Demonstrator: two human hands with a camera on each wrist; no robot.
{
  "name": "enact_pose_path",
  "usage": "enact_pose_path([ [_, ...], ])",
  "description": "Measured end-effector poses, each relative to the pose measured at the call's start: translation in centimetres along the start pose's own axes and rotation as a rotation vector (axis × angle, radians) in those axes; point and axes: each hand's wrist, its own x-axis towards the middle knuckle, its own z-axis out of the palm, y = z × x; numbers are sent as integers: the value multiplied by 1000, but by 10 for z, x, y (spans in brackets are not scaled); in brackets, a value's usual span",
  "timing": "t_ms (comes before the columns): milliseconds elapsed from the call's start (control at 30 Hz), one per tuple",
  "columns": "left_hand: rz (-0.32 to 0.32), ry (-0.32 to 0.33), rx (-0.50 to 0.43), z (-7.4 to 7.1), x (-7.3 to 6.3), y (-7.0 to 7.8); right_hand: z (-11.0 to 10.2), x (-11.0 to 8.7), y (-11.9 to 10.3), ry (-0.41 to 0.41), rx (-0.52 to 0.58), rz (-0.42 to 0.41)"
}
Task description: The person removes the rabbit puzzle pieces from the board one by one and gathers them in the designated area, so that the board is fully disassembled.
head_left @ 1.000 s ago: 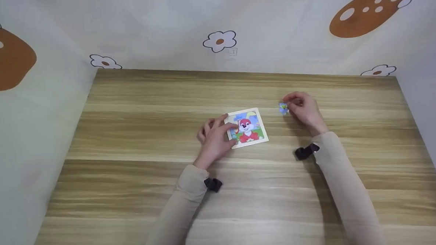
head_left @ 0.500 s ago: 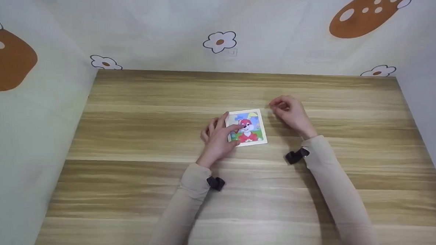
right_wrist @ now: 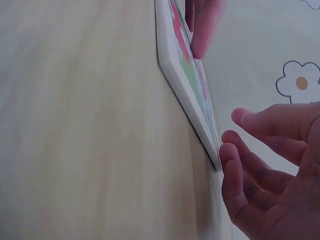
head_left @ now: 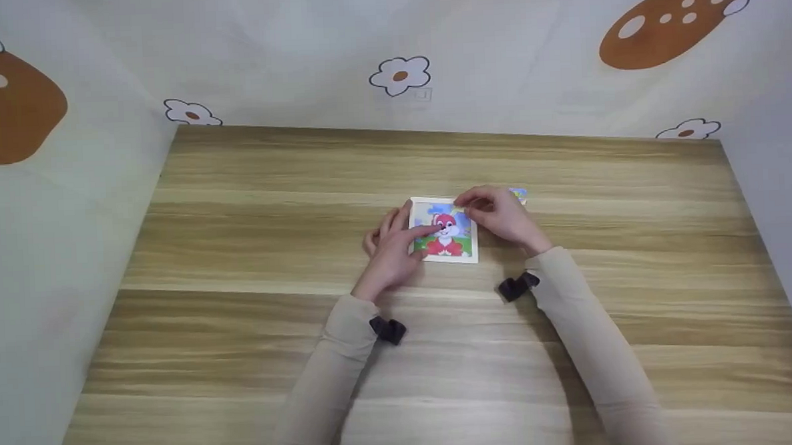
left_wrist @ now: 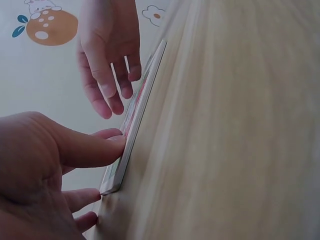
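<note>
A square jigsaw puzzle (head_left: 459, 248) with a white border and a red-and-white rabbit picture lies on the wooden table. My left hand (head_left: 394, 247) steadies it from the left, the index finger laid across the picture and the thumb by the near edge. My right hand (head_left: 503, 216) is at the far right corner, fingertips over the yellow ear; whether they touch it I cannot tell. The right wrist view shows nothing between the right fingers (right_wrist: 270, 122). A small blue puzzle piece (head_left: 519, 194) shows just beyond the right hand, partly hidden by it.
The wooden table (head_left: 249, 222) extends on all sides of the puzzle. Behind it stands a pale wall (head_left: 281, 47) printed with flowers and orange shapes. A black wrist camera (head_left: 519, 286) is strapped to each sleeve.
My right hand has left the loose blue piece and moved left to the puzzle's far right corner. The puzzle has shifted and turned slightly, with the left hand still on it.
</note>
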Motion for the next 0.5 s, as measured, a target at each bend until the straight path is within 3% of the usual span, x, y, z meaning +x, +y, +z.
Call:
enact_pose_path([
  [500,6,-7,10,-1,0,-2,21,21,-11,-102,-88,-29],
])
